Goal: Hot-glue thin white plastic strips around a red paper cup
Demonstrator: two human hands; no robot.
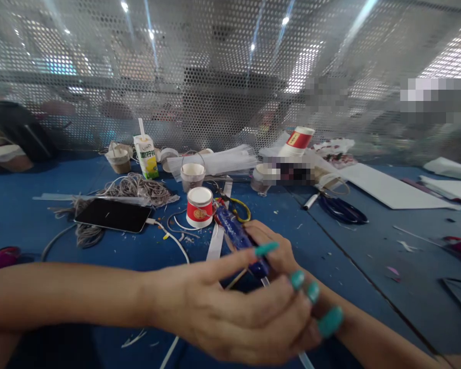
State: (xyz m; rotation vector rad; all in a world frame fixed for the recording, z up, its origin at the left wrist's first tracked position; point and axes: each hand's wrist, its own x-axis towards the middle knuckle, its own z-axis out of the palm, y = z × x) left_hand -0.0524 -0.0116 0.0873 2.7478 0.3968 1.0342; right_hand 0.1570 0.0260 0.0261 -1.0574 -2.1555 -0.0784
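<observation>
My right hand [272, 246], partly hidden behind the other hand, is wrapped round a blue glue gun [234, 228] whose nozzle points at a small red and white paper cup [200, 207]. In front of it, my left hand [246, 312] reaches across with its fingers stretched and the green-painted nails towards the right. Its thumb lies near the rear of the glue gun. A clear stick shows at the gun's back end. The cup rests upright on the blue table [153, 256] beside yellow-handled pliers [241, 209].
A black phone [113, 215] lies on the left by a pile of grey cord [134, 189]. Behind stand a drink carton [146, 156] and small buckets [192, 177]. White boards [395, 187] and a marker [310, 201] are to the right. A perforated metal screen [223, 77] borders the back.
</observation>
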